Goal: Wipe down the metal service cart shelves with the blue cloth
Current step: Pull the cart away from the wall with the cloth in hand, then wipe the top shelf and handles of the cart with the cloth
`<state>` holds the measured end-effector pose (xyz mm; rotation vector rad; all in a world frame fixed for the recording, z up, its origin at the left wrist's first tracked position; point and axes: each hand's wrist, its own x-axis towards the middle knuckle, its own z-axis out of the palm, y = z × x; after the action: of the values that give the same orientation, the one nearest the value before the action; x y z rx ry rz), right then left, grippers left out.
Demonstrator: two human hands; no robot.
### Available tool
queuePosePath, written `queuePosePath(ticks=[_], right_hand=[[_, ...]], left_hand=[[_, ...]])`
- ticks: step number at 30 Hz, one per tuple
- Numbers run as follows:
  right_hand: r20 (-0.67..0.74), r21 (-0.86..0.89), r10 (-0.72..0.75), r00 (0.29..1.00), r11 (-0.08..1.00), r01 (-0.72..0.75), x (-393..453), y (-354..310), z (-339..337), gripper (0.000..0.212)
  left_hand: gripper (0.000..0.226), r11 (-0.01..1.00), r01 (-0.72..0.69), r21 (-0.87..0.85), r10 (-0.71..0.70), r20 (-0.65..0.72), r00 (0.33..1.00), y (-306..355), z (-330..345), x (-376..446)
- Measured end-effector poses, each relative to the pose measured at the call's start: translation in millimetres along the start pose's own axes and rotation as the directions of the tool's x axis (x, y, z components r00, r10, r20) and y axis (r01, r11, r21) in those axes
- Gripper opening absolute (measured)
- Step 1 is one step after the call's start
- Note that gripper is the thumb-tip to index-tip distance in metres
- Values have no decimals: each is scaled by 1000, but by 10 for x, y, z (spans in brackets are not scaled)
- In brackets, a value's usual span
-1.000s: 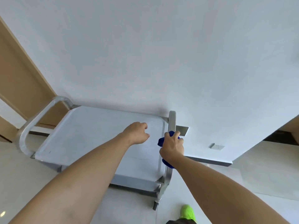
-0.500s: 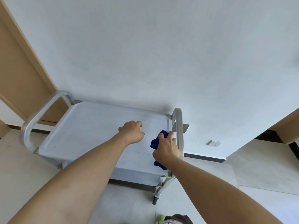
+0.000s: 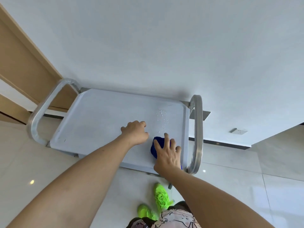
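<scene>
The metal service cart's top shelf [image 3: 102, 122] lies below me, pale and flat, with water droplets [image 3: 162, 119] near its far right corner. A blue cloth [image 3: 157, 143] sits bunched on the shelf's right front area. My right hand [image 3: 167, 153] presses flat on the cloth, fingers spread over it. My left hand [image 3: 135, 132] rests on the shelf just left of the cloth, fingers curled with nothing in them. The lower shelves are hidden under the top one.
Curved tube handles stand at the cart's left end [image 3: 42, 112] and right end [image 3: 197, 134]. A white wall [image 3: 164, 46] is right behind the cart, a wooden door frame [image 3: 24, 63] at left. My green shoes [image 3: 161, 196] are on the tiled floor.
My right hand has brought the cloth from the right handle onto the shelf surface and flattened over it. My view has tilted down, so my shoes show.
</scene>
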<state>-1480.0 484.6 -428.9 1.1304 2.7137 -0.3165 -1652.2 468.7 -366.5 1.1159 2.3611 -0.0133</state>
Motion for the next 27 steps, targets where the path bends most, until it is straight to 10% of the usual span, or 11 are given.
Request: queuePosePath(ticks=[11, 18, 27], right_hand=[[140, 170, -69, 988, 984, 45, 225, 136, 597, 67], [200, 381, 522, 829, 738, -557, 379, 136, 422, 49], [370, 430, 518, 771, 640, -637, 426, 13, 175, 41]], left_hand=[[48, 1000, -3, 1, 3, 31, 1000, 57, 422, 301], [47, 1000, 16, -11, -15, 45, 999, -63, 473, 331], [44, 994, -100, -38, 103, 69, 992, -115, 470, 331]])
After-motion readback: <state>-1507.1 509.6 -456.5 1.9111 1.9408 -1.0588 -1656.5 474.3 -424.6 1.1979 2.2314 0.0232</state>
